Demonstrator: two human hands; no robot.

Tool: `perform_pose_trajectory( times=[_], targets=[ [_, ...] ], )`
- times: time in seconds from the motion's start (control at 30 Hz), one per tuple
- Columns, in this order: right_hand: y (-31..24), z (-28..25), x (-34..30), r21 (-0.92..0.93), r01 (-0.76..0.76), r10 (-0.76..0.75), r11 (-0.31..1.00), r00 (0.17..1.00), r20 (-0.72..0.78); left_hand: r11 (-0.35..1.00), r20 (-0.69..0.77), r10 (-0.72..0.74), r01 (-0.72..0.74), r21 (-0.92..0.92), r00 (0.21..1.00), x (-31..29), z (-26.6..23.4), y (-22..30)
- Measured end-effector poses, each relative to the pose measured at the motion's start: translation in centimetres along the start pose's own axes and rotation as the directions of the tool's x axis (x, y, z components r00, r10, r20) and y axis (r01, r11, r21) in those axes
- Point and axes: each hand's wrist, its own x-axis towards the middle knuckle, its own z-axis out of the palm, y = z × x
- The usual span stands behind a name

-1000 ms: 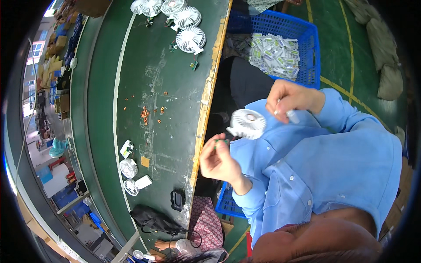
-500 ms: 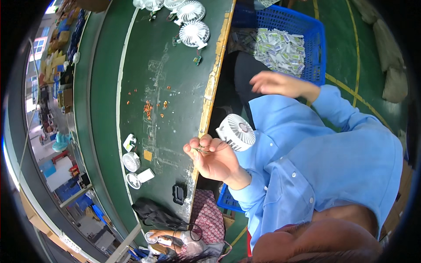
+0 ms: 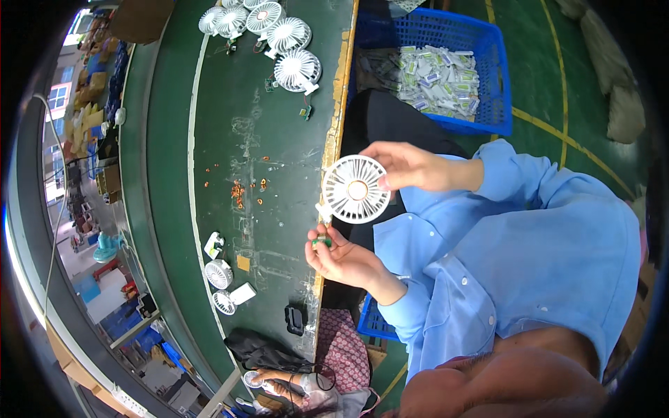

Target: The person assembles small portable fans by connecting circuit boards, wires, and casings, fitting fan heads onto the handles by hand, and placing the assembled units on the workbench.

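Note:
My right hand [image 3: 420, 168] grips the rim of a round white fan head [image 3: 336, 197], thumb near its hub. An orange ring [image 3: 357, 180] shows around the hub. Below it, my left hand [image 3: 346, 265] pinches a small green circuit board [image 3: 321, 241] between thumb and fingers. The fan's short white neck [image 3: 325, 212] points down toward the board, just above my left fingertips. Any wires joining the two are too small to make out. Both hands are over the worn edge of the green table [image 3: 279, 146].
Small orange rings [image 3: 237, 193] lie scattered on the table. Several white fans [image 3: 297, 70] with boards are at its far end; others [image 3: 219, 274] lie at left, near a black tray [image 3: 295, 320]. A blue basket [image 3: 496, 83] holds white pieces. Another person's hand [image 3: 275, 376] holds a fan.
The fan head hung loose beside my left hand; my right hand, blurred and apart from it, has come in and taken hold of it. The fan is now turned face up above the board.

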Motion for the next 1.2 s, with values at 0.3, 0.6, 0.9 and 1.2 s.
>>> perform_pose_trajectory(
  times=[0.3, 0.6, 0.9, 1.2],
  targets=[
    [-0.6, -4.5, 10.4, -0.269, -0.161, 0.086, 0.949, 0.959, -0.27, 0.747, -0.002, 0.43, -0.355, 0.562, 0.903, 1.8, -4.2, 0.1],
    [-2.2, -5.2, 15.6, -0.269, -0.188, 0.065, 0.945, 0.91, -0.409, 0.509, 0.139, 0.624, -0.535, 0.674, 0.769, 6.1, -7.4, 2.8],
    [-3.2, -6.6, 20.4, -0.297, -0.064, -0.092, 0.953, 0.87, -0.485, 0.007, 0.386, 0.537, -0.462, 0.887, 0.75, 19.3, -10.8, 7.3],
    [3.9, -2.8, 7.3, -0.513, 0.237, -0.417, 0.825, 0.867, -0.271, -0.541, 0.351, 0.307, -0.141, 0.829, 0.885, 28.9, -12.7, 8.4]
  ],
)
